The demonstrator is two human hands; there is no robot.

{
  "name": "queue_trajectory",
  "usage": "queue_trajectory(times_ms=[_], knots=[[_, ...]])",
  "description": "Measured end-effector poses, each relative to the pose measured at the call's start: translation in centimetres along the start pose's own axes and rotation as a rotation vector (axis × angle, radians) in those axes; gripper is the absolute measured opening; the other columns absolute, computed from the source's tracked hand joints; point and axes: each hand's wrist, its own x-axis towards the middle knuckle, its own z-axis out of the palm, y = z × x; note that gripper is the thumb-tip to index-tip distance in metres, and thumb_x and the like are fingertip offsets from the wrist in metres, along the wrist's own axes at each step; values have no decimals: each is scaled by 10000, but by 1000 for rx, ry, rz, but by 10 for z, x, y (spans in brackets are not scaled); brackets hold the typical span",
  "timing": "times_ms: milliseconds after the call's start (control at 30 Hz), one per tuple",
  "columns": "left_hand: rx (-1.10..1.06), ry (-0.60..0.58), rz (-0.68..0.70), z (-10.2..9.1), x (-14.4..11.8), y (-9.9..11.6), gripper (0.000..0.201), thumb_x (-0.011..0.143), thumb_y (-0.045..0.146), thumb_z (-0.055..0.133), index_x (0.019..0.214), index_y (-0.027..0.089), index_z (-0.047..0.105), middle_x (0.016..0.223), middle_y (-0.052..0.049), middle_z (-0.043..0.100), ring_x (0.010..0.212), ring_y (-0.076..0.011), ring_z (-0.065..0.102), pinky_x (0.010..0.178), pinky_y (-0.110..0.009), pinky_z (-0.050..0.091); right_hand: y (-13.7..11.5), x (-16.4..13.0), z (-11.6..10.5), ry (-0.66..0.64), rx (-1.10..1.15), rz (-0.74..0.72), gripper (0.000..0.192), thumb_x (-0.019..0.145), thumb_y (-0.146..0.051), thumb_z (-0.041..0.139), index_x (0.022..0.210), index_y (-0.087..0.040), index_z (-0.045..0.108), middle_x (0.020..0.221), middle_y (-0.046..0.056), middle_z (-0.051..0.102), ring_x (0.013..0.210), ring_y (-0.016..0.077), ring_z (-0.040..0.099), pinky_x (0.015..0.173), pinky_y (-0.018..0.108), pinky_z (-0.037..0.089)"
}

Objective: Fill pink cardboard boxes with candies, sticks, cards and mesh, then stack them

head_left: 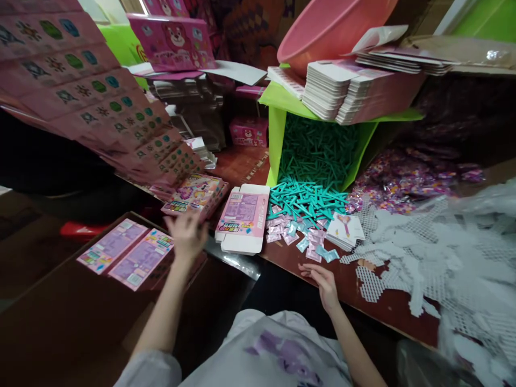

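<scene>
My left hand [186, 236] is slightly blurred, its fingers apart, at the near edge of a stack of printed pink boxes [197, 194]. I cannot tell whether it touches them. My right hand [322, 282] hovers at the table's front edge with fingers loosely stretched out and nothing visible in them. Between the hands lies a flattish pink carton [244, 215] with its white end flaps open. Closest to my right hand are small pink and blue sachets [314, 244] and a stack of white cards [345, 231]. Behind these, teal pen-like sticks [308, 199] spill from a lime-green box [276, 140].
Stacked pink card sheets [97, 97] lean at the left. Two printed boxes [129, 252] lie in a large brown carton [52, 301]. White perforated sheets [407, 269] and bagged colourful pieces [397, 180] cover the right. Card stacks [328, 88] and a pink basin [334, 32] rest on the green box.
</scene>
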Motion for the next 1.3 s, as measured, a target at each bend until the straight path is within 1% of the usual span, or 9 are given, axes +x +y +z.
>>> queue_trajectory(times_ms=[167,367,467,567,700,867,967,1133,1300], knots=[[-291,-500,473,33,-33,63,458,811,333,584,1252,222,533,1375,-143,455,1308,-314,370,1060,-550,265,-1,8,18,-22,23,27,210,788,-319,620,943,-208,708,943,82,709,812,215,653,792,358,489],[-466,-261,422,28,-41,64,347,880,165,451,1199,229,572,1263,-109,571,1280,-256,426,1057,-562,305,-10,20,33,0,121,100,240,745,-364,651,894,-182,704,904,94,711,782,204,651,779,342,494],[-566,-123,511,5,-49,99,418,869,113,444,1263,233,516,1210,-94,610,1263,-236,450,1047,-498,372,-22,29,47,-43,219,139,400,740,-466,642,1034,-195,660,1017,107,687,855,230,650,781,372,507],[-715,-268,674,-15,-59,142,421,855,199,522,1274,239,504,1332,-118,506,1283,-261,421,1037,-479,392,-34,36,56,54,177,42,502,674,-460,717,1093,-201,619,1067,101,669,919,259,637,810,408,506],[-924,-194,101,-11,-56,164,693,670,458,721,1282,234,488,1463,-158,287,1318,-352,338,1024,-511,377,-41,32,51,148,-30,17,392,592,-339,796,914,-153,670,955,97,700,861,274,647,809,427,510],[-1238,-297,-764,22,-48,188,673,791,672,413,1203,158,551,1251,-139,548,1201,-289,490,1056,-463,343,-40,13,42,189,-85,-47,396,653,-385,741,957,-148,649,973,104,688,906,269,640,848,423,506],[-1420,-393,-915,31,-57,214,723,781,733,319,1106,160,619,1125,-107,637,1160,-274,527,1020,-417,391,-44,6,38,296,-191,-182,595,595,-359,792,1114,-165,576,1131,110,633,1045,272,588,928,407,471],[-1409,-504,-870,36,-65,228,590,743,653,515,1008,143,646,1067,-100,663,1032,-248,587,917,-351,448,-51,-3,24,74,-57,49,424,718,-433,697,1040,-164,636,1034,99,678,974,274,630,900,435,491],[-1456,-744,-923,30,-88,220,461,715,521,636,963,134,606,943,-95,687,839,-237,638,776,-344,487,-51,-8,7,280,75,-106,512,800,-362,619,1286,-267,488,1268,36,563,1170,228,522,1029,417,393]])
